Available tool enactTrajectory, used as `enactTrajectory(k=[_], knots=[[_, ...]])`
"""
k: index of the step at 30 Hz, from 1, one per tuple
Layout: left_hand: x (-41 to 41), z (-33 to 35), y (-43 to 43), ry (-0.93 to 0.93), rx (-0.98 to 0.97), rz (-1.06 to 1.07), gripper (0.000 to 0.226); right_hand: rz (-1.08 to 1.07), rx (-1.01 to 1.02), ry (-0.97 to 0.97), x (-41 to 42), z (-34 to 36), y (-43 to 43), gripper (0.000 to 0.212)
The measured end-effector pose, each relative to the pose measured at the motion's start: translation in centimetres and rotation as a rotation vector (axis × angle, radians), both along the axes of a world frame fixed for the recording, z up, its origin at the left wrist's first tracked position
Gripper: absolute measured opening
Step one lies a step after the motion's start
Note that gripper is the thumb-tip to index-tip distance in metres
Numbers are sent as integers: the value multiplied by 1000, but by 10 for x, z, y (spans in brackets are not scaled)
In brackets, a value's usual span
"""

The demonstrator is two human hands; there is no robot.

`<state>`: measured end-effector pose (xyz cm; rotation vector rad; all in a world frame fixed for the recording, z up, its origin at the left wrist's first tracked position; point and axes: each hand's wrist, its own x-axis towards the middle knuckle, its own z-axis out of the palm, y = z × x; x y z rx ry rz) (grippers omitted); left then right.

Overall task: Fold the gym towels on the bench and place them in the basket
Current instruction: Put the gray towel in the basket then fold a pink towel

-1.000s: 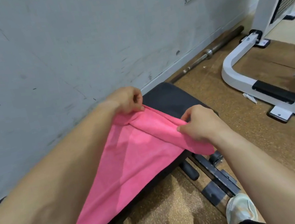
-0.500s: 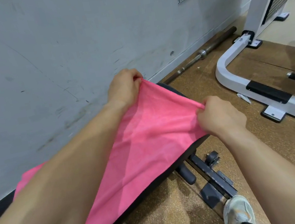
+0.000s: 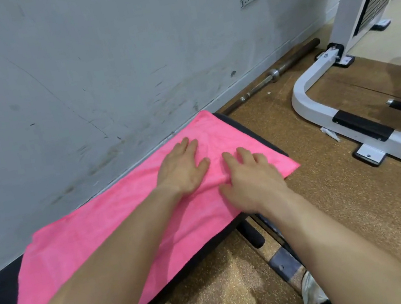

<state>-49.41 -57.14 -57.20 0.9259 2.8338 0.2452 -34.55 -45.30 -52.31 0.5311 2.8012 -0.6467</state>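
Both hands have let go of the bright pink terry towel (image 3: 117, 236), now spread along the black padded bench (image 3: 251, 129). Left hand (image 3: 183, 168) and right hand (image 3: 250, 183) press it with flat fingers. Its near edge possibly overhangs.

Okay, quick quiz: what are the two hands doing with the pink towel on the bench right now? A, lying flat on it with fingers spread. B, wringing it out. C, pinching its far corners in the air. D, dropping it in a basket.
A: the left hand and right hand both lie palm-down, fingers extended, on the pink towel spread over the bench.
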Motion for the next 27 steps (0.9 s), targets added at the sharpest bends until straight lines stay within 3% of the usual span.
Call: enactTrajectory(k=[4, 10, 14, 19, 27], knots=[[-3, -4, 4, -43, -124, -21, 72, -38, 23, -108, 10, -13, -1, 104], [-1, -6, 7, -10, -69, -32, 70, -32, 61, -136, 18, -11, 14, 114], [19, 2, -18, 2, 123, -11, 66, -3, 75, 9, 7, -3, -2, 102], [61, 11, -95, 6, 195, 114, 71, 194, 70, 103, -9, 2, -62, 80], [136, 20, -251, 91, 189, 413, 58, 587, 72, 121, -2, -6, -175, 78]])
